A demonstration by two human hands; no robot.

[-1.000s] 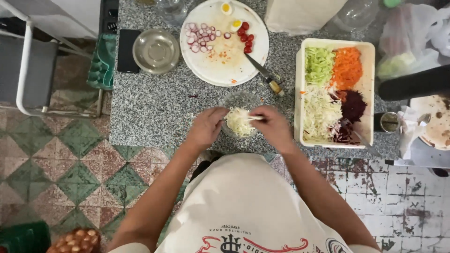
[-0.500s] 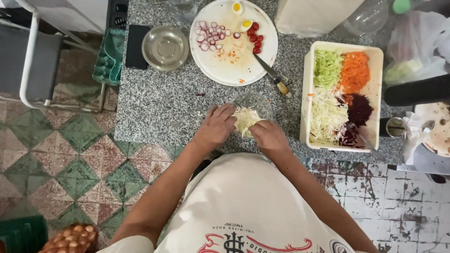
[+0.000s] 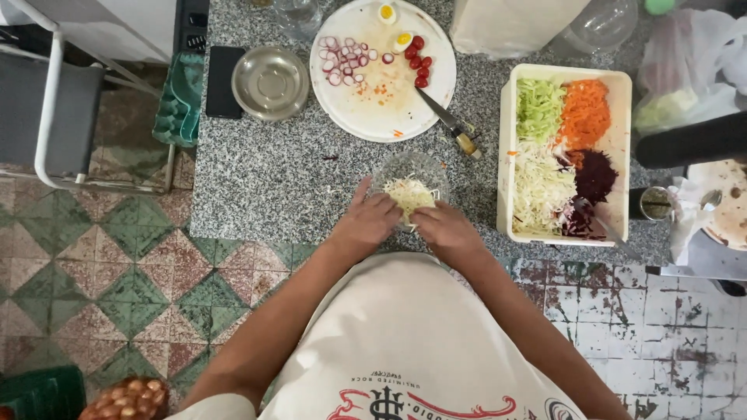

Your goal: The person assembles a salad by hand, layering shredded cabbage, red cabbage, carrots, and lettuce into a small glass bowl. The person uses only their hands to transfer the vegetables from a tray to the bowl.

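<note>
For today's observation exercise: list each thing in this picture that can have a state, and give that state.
Clear bowl: upright, part filled with shredded cabbage.
Left hand: on the bowl's near rim.
Right hand: on the rim, fingers at the cabbage.
Metal bowl: upright, empty.
Knife: lying across the plate edge.
White tray: open, holding shredded vegetables.

I have only the one view, from the camera on the head, looking almost straight down from above. It faces the granite counter [image 3: 272, 179], which fills the upper middle and upper right of the frame; tiled floor [image 3: 93, 272] takes the lower left and lower right. My own torso and both forearms rise from the bottom centre. The view stands fairly near: the counter's far edge runs off the top.
</note>
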